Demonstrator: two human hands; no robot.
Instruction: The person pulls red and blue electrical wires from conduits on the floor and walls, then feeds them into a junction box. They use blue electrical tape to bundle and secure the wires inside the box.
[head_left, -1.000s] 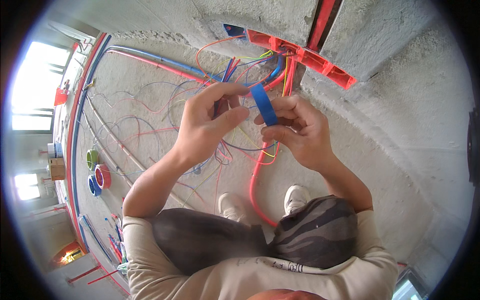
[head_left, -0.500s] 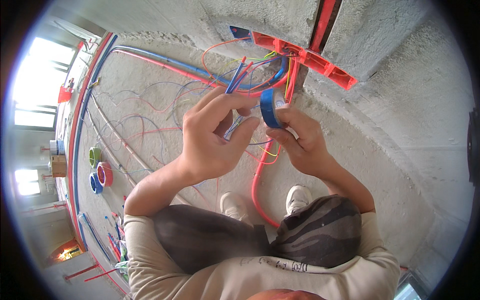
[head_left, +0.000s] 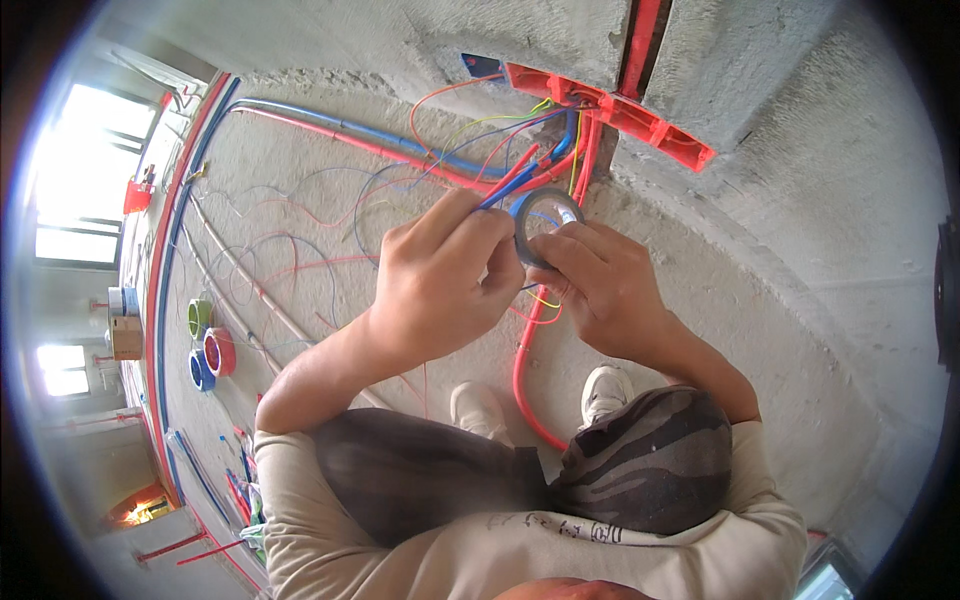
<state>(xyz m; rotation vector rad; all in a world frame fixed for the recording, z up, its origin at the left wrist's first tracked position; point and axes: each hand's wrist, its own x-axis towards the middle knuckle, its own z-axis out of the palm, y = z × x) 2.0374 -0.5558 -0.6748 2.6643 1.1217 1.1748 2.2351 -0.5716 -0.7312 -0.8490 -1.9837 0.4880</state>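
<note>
My left hand (head_left: 445,265) is closed around a small bundle of red and blue electrical wires (head_left: 515,182), whose ends stick up past the fingers. Close beside it, my right hand (head_left: 605,280) grips a roll of blue electrical tape (head_left: 527,238) by its rim, thumb across the ring. The roll's open side faces me, almost touching the left fingers and the wires. Whether a strip of tape joins roll and bundle cannot be made out. Beyond the hands, a row of red junction boxes (head_left: 610,112) sits at the base of the concrete wall, with loose coloured wires coming out.
A red conduit (head_left: 522,350) curves down between my shoes. Blue and pink conduits (head_left: 380,147) run along the floor at the wall. Green, red and blue wire coils (head_left: 219,352) lie to the left, near grey pipes (head_left: 235,262). Thin loose wires (head_left: 300,255) trail across the concrete floor.
The tape roll has turned from edge-on to showing its round side. My left fingers have closed in, and the wire bundle has tilted to the right, nearer the roll.
</note>
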